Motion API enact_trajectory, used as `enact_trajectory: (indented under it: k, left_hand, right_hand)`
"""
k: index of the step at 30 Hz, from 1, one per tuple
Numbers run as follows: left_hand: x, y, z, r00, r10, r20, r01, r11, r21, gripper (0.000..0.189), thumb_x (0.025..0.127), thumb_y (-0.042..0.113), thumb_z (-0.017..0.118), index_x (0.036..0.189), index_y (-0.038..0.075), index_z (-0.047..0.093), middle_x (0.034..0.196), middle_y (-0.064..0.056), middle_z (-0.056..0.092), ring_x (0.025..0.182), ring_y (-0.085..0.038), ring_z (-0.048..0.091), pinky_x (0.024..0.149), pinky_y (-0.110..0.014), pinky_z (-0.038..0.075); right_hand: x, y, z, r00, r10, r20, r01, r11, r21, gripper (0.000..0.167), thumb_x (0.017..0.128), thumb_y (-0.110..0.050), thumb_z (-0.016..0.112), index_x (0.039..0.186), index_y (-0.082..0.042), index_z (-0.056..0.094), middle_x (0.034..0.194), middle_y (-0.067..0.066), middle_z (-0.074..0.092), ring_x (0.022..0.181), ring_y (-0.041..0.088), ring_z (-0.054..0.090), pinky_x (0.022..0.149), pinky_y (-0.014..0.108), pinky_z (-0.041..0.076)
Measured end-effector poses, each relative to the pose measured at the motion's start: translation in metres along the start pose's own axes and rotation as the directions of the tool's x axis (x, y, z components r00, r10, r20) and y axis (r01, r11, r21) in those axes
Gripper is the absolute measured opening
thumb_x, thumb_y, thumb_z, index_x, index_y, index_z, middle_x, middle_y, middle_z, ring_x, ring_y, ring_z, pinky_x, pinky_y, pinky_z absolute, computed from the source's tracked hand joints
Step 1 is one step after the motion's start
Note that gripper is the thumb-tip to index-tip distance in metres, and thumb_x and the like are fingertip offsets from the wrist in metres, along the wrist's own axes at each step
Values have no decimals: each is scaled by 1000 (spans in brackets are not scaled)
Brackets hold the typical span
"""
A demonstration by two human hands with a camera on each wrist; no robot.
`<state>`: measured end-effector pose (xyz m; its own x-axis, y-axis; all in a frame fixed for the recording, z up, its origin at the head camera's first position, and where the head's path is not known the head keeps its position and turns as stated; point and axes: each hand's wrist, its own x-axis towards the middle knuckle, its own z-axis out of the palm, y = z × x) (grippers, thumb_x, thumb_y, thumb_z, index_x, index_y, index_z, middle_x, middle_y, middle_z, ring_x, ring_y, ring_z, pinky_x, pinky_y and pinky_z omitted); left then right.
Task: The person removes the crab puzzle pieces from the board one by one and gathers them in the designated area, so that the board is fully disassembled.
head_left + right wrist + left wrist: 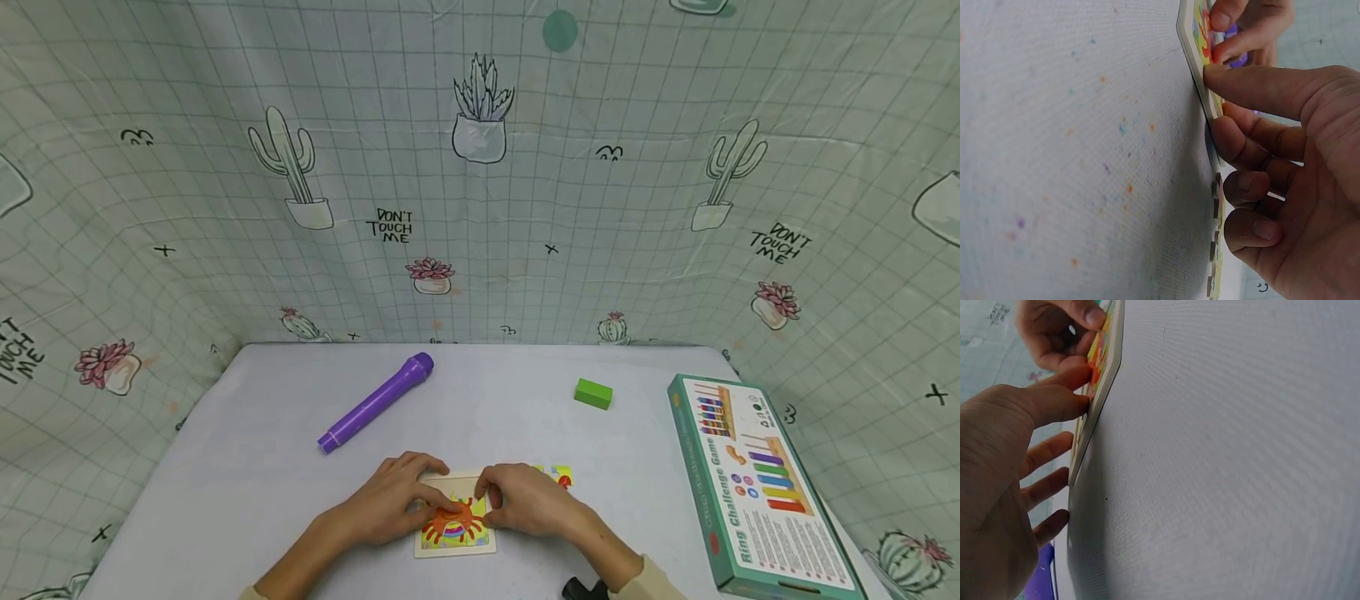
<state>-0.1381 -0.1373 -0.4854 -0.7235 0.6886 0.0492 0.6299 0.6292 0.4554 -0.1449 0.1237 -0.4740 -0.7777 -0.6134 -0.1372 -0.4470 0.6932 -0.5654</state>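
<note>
A small jigsaw puzzle [454, 552] in a pale wooden frame lies on the table, a red-orange crab pictured on it. My left hand [396, 504] is at its left side, thumb and index finger touching the crab picture. In the left wrist view, the other fingers of the left hand [1004, 462] are fairly straight along the frame's edge. At the right edge, my right hand [531, 500] holds the frame with curled thumb and fingers. Loose puzzle pieces [561, 475] with yellow and red print lie partly hidden behind the right hand; their edges show in the right wrist view.
A purple tube with a rounded end [375, 403] lies at the back left. A green block [593, 393] sits at the back right. The Ring Challenge Game box [772, 492] occupies the right side. Near the right forearm is a black object [583, 590], partly cut off.
</note>
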Motion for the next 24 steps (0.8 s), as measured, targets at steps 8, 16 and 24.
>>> enact_trajectory:
  k: [8, 16, 24]
  left_hand:
    - [0, 0, 0, 1000, 3, -4, -3, 1000, -6, 38, 94, 20, 67, 117, 50, 71, 137, 2, 56, 130, -23, 46, 101, -58, 37]
    - [1, 0, 1, 1000, -17, -24, 17, 1000, -23, 32, 94, 23, 68, 112, 49, 74, 135, 2, 57, 129, -24, 47, 100, -57, 37]
    - [2, 0, 1, 999, -14, -29, 13, 1000, -28, 31, 93, 22, 70, 109, 48, 75, 135, 2, 58, 128, -23, 47, 100, -57, 38]
  right_hand:
    - [-1, 0, 0, 1000, -6, -3, 6, 1000, 11, 23, 83, -21, 81, 101, -17, 68, 72, -14, 52, 63, 1, 46, 62, 21, 41]
    - [-1, -1, 1, 1000, 10, -15, -10, 1000, 21, 23, 81, -20, 81, 98, -18, 66, 76, -10, 54, 65, 2, 45, 61, 21, 40]
    - [0, -1, 2, 1000, 14, -22, -13, 1000, 24, 24, 80, -19, 81, 97, -21, 64, 77, -10, 53, 65, 2, 45, 61, 21, 40]
